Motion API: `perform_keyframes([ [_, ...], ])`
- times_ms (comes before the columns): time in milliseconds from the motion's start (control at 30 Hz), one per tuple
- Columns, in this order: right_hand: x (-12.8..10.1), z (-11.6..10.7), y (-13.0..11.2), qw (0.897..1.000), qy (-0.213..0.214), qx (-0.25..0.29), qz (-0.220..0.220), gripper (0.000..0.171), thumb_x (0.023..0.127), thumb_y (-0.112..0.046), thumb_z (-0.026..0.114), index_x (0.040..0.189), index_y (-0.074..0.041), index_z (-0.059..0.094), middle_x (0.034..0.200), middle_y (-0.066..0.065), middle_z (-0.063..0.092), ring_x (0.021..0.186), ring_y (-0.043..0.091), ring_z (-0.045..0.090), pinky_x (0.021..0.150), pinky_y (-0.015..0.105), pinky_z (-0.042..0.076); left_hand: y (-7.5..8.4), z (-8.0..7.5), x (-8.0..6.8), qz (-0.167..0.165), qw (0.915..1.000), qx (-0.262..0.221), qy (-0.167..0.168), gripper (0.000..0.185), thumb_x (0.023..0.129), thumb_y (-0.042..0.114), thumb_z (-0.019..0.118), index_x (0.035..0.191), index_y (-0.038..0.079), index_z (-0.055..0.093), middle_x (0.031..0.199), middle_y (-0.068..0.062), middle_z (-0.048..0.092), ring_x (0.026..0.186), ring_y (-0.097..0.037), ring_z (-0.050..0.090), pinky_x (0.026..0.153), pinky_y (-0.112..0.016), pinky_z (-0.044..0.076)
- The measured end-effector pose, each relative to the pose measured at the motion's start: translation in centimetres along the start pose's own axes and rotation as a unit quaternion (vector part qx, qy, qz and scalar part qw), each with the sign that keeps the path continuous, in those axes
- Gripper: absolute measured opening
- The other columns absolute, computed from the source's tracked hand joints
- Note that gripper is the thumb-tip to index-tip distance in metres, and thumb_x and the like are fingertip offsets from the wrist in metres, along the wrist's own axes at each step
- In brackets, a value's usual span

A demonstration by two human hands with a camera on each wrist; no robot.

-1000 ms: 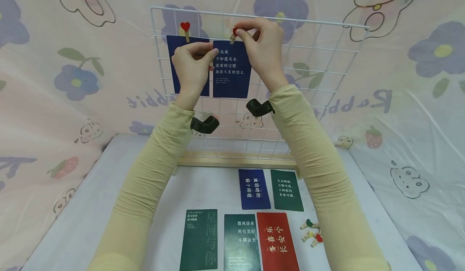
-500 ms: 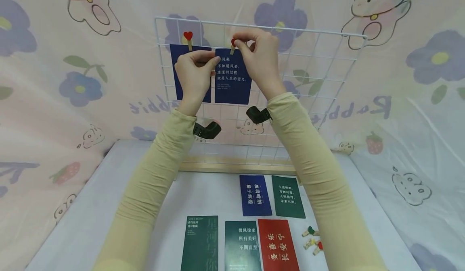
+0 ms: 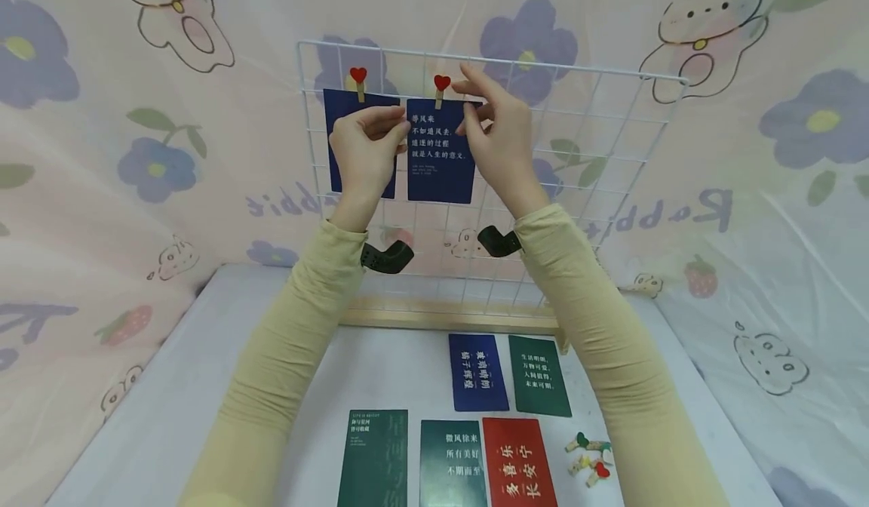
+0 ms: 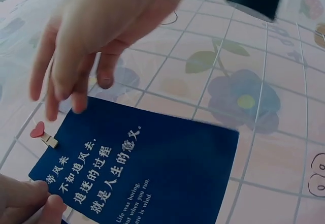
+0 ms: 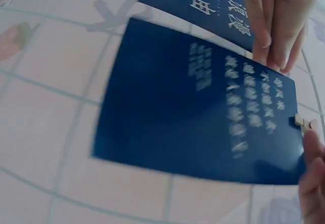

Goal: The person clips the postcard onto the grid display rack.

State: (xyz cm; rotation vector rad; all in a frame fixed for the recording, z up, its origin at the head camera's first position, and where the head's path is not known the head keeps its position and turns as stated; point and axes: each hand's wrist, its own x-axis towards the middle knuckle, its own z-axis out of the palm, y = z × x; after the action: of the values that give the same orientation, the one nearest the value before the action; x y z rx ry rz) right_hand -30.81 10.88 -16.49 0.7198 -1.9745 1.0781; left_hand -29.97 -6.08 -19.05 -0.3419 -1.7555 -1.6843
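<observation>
Left hand (image 3: 366, 149): thumb and fingers pinch the blue card's left edge.
Right hand (image 3: 504, 136): thumb and forefinger apart, grips nothing; near card's upper right corner, contact unclear.
Blue card (image 3: 440, 175): hangs at wire rack (image 3: 597, 72), heart clip (image 3: 441, 90) on top edge.
Table (image 3: 387, 367): red card (image 3: 519, 462), loose clips (image 3: 589, 462) nearby.
</observation>
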Motion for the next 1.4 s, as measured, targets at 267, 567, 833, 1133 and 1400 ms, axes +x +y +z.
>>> perform_keyframes([
  [267,-2.7,-0.9,1.6,0.996,0.051,0.064,0.032,0.023,0.093,0.005,0.05,0.11,0.004,0.065,0.088,0.018,0.066,0.06,0.026,0.058,0.05,0.019,0.044,-0.6,-0.2,-1.1,0.002,0.9998,-0.019,0.0,0.019,0.085,0.0,0.07,0.104,-0.002,0.072,0.099,-0.011,0.071,0.082,-0.016,0.068,0.07,-0.024,0.057],
  [567,-5.8,-2.2,3.2,0.964,-0.066,0.227,0.124,0.032,0.103,-0.016,0.044,0.118,0.006,0.061,0.1,0.019,0.067,0.085,0.025,0.067,0.08,0.032,0.055,-1.4,-1.3,-2.8,-0.005,0.9988,-0.049,-0.008,0.02,0.083,-0.003,0.072,0.103,-0.005,0.071,0.096,-0.015,0.071,0.08,-0.018,0.069,0.069,-0.023,0.056],
  [833,-8.2,-3.5,4.6,0.952,-0.114,0.247,0.143,0.037,0.104,-0.018,0.04,0.121,0.011,0.057,0.107,0.023,0.065,0.09,0.027,0.067,0.083,0.035,0.055,-2.9,-1.7,-5.7,-0.032,0.9958,-0.039,-0.077,0.025,0.085,0.004,0.072,0.108,-0.005,0.069,0.095,-0.014,0.071,0.08,-0.021,0.068,0.07,-0.025,0.056],
  [1133,-11.3,-4.7,5.9,0.942,-0.127,0.261,0.167,0.04,0.105,-0.023,0.04,0.123,0.008,0.056,0.111,0.023,0.063,0.092,0.028,0.066,0.084,0.038,0.054,-6.6,-1.6,-10.2,-0.134,0.973,-0.016,-0.187,0.031,0.086,0.007,0.072,0.115,-0.003,0.066,0.104,-0.014,0.069,0.091,-0.02,0.067,0.078,-0.025,0.055],
  [1400,-14.0,-5.9,6.8,0.941,-0.147,0.241,0.189,0.039,0.105,-0.025,0.04,0.125,0.004,0.057,0.112,0.024,0.063,0.094,0.027,0.066,0.085,0.036,0.054,-8.9,-2.5,-13.2,-0.206,0.9463,-0.022,-0.248,0.035,0.087,0.01,0.071,0.12,0.001,0.063,0.112,-0.016,0.066,0.098,-0.022,0.065,0.084,-0.028,0.054],
])
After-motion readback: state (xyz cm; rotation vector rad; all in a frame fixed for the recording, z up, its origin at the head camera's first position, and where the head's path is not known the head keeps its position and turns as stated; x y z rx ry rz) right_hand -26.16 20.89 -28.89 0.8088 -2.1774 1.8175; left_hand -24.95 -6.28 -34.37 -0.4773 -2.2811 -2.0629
